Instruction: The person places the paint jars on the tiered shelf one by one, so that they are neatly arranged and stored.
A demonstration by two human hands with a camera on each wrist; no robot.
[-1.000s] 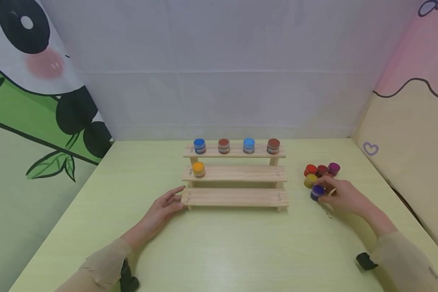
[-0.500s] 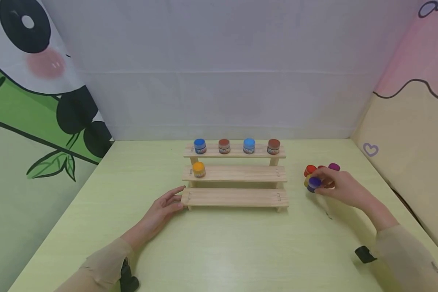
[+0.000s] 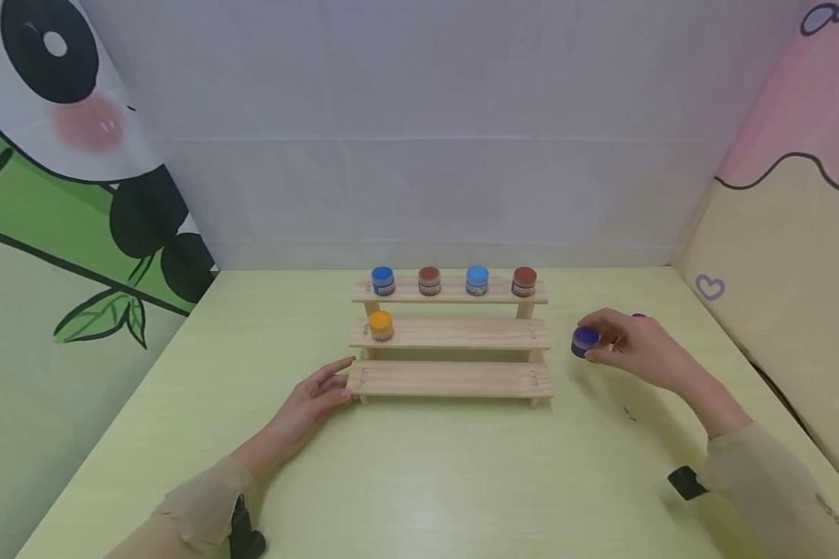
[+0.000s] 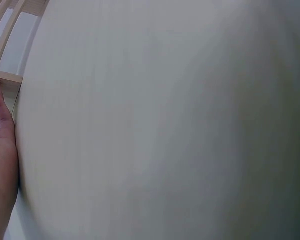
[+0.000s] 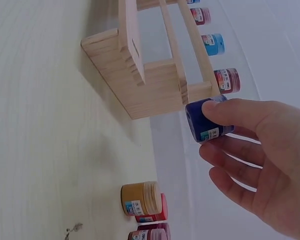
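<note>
Two hands reach in from the lower corners of the head view: the left hand (image 3: 315, 394), fingers loosely extended, touches the left end of a wooden rack (image 3: 461, 334) at the centre, while the right hand (image 3: 646, 353), right of centre, pinches a dark blue jar (image 3: 585, 341) between thumb and fingers, off the surface (image 3: 426, 481). A strip of surface separates jar and rack; a broader stretch runs from the bottom shelf (image 3: 450, 378) to the lower frame edge. Behind the rack, the surface ends at the grey back wall (image 3: 419, 194); its slanting sides border the printed left wall (image 3: 112, 411) and right wall (image 3: 776, 272).

Four jars line the top shelf (image 3: 453, 288), including a light blue jar (image 3: 477, 280); an orange jar (image 3: 381, 326) occupies the middle shelf's left end. At lower centre of the right wrist view, a mustard jar (image 5: 140, 199) and a red jar (image 5: 159, 212) stand close beside dark red ones. In the head view the right hand hides most of that group; a purple lid (image 3: 639, 315) peeks out behind it.
</note>
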